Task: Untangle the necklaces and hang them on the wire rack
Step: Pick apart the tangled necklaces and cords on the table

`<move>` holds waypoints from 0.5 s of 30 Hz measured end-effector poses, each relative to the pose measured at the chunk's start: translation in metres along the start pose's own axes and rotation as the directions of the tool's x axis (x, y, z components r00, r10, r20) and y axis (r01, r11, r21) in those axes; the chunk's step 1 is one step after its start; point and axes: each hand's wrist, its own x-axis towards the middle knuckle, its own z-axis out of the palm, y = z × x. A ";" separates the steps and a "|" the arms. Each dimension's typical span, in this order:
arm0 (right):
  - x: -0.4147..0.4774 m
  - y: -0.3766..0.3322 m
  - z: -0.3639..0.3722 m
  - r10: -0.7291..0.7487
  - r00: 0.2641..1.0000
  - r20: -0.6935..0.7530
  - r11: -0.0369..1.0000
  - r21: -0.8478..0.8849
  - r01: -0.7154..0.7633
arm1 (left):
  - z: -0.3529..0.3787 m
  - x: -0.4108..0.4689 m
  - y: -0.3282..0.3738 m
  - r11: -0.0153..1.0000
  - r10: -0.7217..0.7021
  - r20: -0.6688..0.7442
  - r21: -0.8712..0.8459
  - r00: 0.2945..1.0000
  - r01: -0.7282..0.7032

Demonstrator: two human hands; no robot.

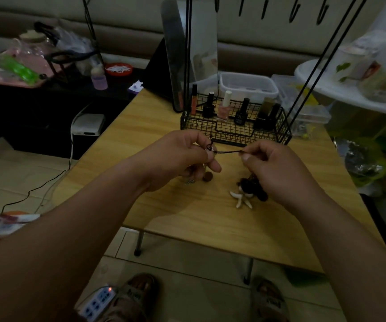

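Note:
Over the wooden table point(164, 126), my left hand point(178, 159) pinches a knot of dark cord with small metal rings. My right hand point(278, 170) pinches the other end, so the dark cord point(228, 152) runs taut between them. A brown bead point(207, 176) and a small silver charm point(190, 181) hang below my left hand. Under my right hand lies a dark clump with white tooth-shaped pendants point(242, 198) on the table. The black wire rack point(233, 129) stands just behind my hands, its hooks point(296, 12) high at the top edge.
The rack's basket holds several nail polish bottles point(224, 106). A mirror point(187, 54) and clear plastic boxes point(247, 86) stand behind it. A cluttered dark shelf point(54, 89) is at left, a white tub point(354, 89) at right. A power strip point(96, 303) lies by my feet.

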 end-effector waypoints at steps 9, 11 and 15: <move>-0.009 -0.017 0.015 -0.045 0.995 0.087 0.983 0.181 0.029 | 0.010 0.003 -0.006 0.996 0.058 0.028 0.073 0.998 -0.060; -0.007 -0.015 0.014 -0.030 0.995 0.092 0.975 0.223 0.009 | 0.011 0.002 -0.005 0.993 0.067 0.039 0.098 0.997 -0.070; -0.005 -0.014 0.010 -0.013 0.991 0.133 0.957 0.289 -0.027 | 0.012 0.000 -0.004 0.975 0.084 0.075 0.201 0.994 -0.098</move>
